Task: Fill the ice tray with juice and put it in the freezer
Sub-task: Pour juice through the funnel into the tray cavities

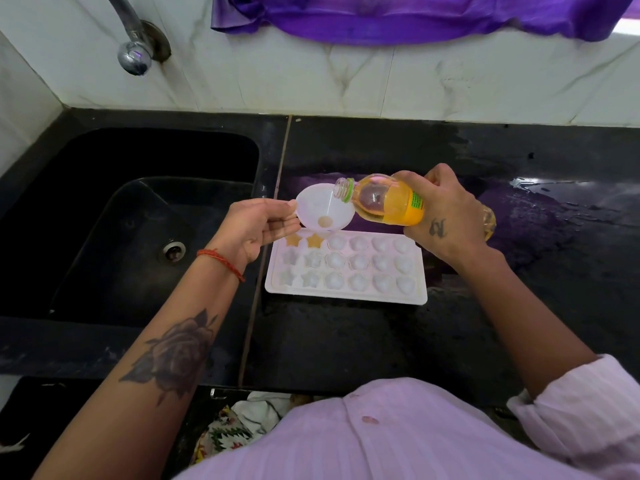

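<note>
A white ice tray [346, 295] with star, flower and heart moulds lies on the black counter [346, 344]. Two moulds at its back left hold yellow juice. My left hand [258, 223] pinches the rim of a white funnel [317, 206], whose spout stands over the tray's back row; a little juice sits in the funnel's neck. My right hand [446, 216] grips a clear juice bottle [388, 202], tipped almost level, with its open mouth over the funnel. The bottle has a yellow label and is partly full.
A black sink [121, 220] with a drain lies left of the tray, a chrome tap [133, 46] above it. A purple cloth [415, 15] hangs on the tiled wall. The counter to the right looks wet [554, 192].
</note>
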`<action>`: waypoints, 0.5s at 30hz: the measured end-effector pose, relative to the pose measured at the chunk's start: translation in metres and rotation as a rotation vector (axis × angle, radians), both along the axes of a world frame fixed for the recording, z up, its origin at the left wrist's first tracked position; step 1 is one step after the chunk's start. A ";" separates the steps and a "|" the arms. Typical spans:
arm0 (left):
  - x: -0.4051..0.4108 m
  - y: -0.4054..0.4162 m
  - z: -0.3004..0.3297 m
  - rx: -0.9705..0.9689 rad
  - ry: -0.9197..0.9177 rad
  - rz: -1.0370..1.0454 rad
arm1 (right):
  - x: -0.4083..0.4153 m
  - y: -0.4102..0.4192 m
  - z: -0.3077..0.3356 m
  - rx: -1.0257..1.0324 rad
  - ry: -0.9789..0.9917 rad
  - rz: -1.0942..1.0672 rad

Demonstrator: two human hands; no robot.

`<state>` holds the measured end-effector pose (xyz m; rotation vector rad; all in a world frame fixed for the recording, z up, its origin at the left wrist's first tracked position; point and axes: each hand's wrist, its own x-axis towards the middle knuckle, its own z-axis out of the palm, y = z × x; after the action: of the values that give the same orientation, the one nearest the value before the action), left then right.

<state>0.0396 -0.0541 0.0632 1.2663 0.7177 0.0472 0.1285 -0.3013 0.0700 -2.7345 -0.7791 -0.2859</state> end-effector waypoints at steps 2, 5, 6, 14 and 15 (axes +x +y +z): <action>0.001 -0.003 -0.002 -0.001 0.010 -0.005 | 0.000 -0.003 0.000 -0.027 -0.010 -0.006; 0.004 -0.007 -0.004 0.003 0.036 -0.005 | 0.001 -0.006 -0.002 -0.067 -0.031 -0.014; 0.004 -0.008 -0.005 0.001 0.041 -0.006 | 0.001 -0.007 -0.002 -0.076 -0.036 -0.017; 0.006 -0.011 -0.008 0.000 0.052 -0.015 | 0.001 -0.011 -0.004 -0.141 -0.064 -0.033; 0.006 -0.011 -0.008 0.000 0.053 -0.014 | 0.001 -0.011 -0.004 -0.141 -0.064 -0.035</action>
<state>0.0456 -0.0654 0.0547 1.2766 0.7545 0.0026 0.1292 -0.3122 0.0660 -2.8868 -0.7976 -0.3401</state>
